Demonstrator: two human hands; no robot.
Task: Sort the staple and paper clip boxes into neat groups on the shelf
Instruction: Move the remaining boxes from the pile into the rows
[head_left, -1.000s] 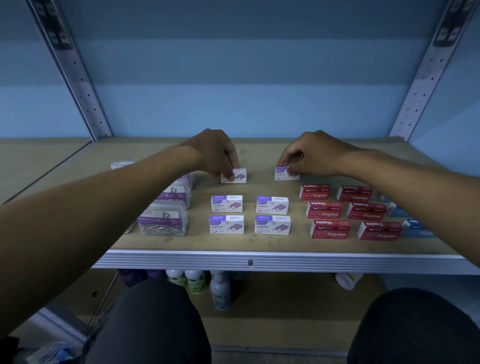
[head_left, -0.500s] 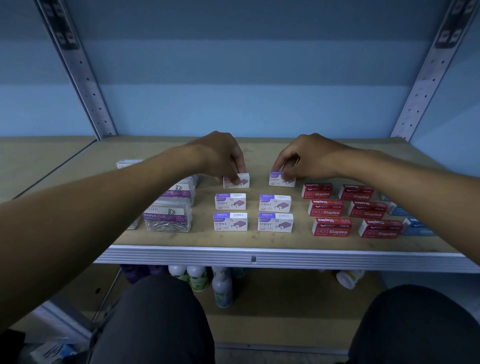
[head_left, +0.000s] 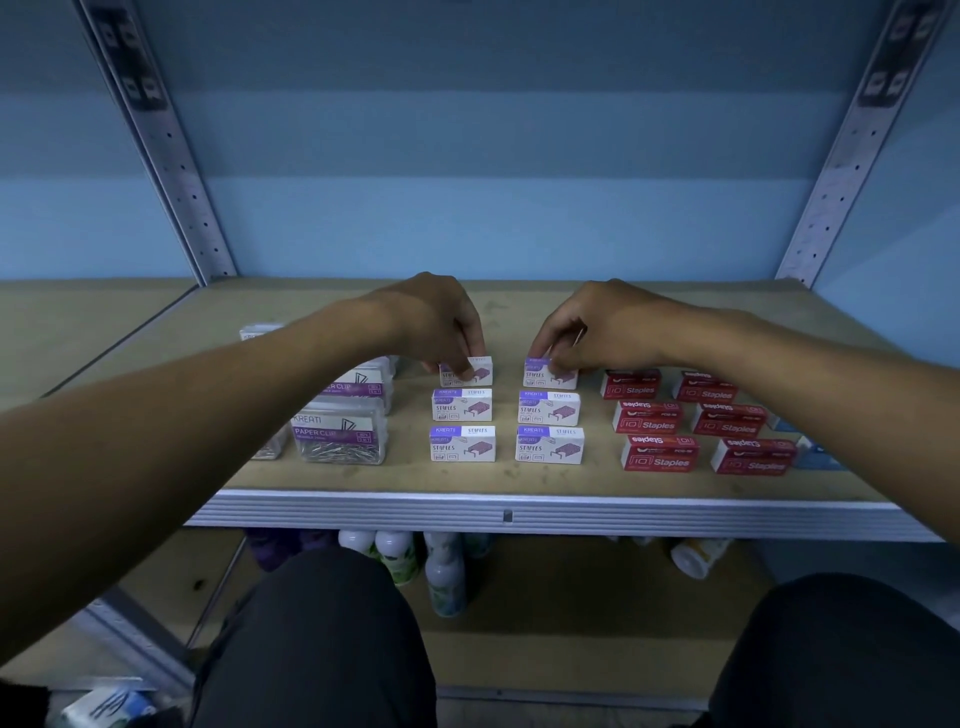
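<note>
**A:** At the centre of the frame, what are your hands doing?

**B:** Your left hand (head_left: 441, 325) pinches the rear-left white-and-purple staple box (head_left: 475, 370) between curled fingers and thumb. Your right hand (head_left: 597, 327) pinches the rear-right white-and-purple staple box (head_left: 545, 375) the same way. Both boxes rest on the wooden shelf (head_left: 519, 478).

**A:** Where do those two boxes sit among the others?

**B:** They form the back row of a grid, two columns wide and three rows deep. Just below them in the frame lie four more white-and-purple staple boxes (head_left: 462, 444), set apart by narrow gaps.

**A:** And to either side?

**B:** Right of centre, six red staple boxes (head_left: 658, 455) lie in two columns of three. At the right edge, blue boxes (head_left: 821, 454) show partly behind your right forearm; their labels cannot be read. Left of centre, clear paper clip boxes (head_left: 340, 431) stand one behind another, partly hidden by your left forearm.

**A:** Anything lower in the frame?

**B:** Beneath the shelf's metal front edge, several bottles (head_left: 444, 577) stand on a lower board, above your dark-clothed knees.
</note>
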